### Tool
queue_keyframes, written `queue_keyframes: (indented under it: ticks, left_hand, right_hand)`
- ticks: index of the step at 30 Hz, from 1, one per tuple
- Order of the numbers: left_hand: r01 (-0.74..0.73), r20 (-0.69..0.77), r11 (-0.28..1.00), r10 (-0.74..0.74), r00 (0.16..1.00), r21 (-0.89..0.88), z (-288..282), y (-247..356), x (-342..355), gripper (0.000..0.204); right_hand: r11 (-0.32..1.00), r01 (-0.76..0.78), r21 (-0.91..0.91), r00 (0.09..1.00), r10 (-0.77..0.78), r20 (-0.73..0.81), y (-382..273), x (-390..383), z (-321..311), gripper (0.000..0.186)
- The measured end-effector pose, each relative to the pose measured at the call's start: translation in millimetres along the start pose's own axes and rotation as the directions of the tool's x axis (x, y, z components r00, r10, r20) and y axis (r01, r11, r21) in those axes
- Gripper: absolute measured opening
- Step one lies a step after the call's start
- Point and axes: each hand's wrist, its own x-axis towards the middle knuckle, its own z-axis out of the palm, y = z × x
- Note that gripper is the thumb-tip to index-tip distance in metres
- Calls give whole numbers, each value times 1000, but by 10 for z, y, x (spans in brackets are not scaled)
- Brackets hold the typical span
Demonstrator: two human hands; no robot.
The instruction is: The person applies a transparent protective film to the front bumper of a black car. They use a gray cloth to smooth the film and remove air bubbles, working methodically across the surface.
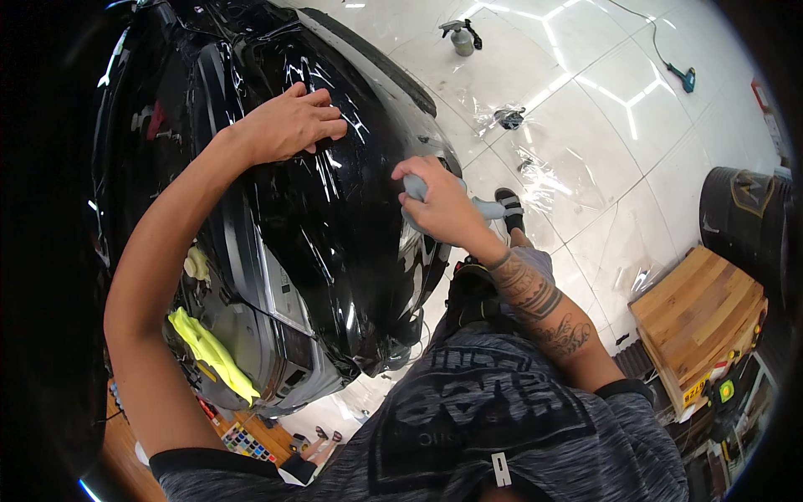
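A glossy black car panel lies before me, covered by a wrinkled, shiny clear film. Over its upper middle, my left hand has bent fingers and appears to pinch the film; the exact grip is partly hidden. At the panel's right edge, my right hand is closed around a smooth grey object. Part of that object sticks out on the far side of the wrist, and the palm hides its shape, so I cannot make out its kind.
A neon yellow cloth lies on the car at lower left. On the white tiled floor are a grey spray bottle, crumpled clear film and a corded teal tool. A wooden-topped stand and black barrel are at right.
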Motion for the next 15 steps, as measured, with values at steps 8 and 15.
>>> queue_keyframes:
  ticks: [8, 15]
  left_hand:
    - [-137, -33, 986, 134, 990, -99, -29, -21, -31, 7]
    - [-122, -39, 979, 117, 992, -161, 29, -17, -87, 16]
  right_hand:
    - [952, 112, -286, 956, -182, -230, -151, -175, 484, 20]
    - [945, 65, -320, 955, -152, -256, -161, -11, 592, 23]
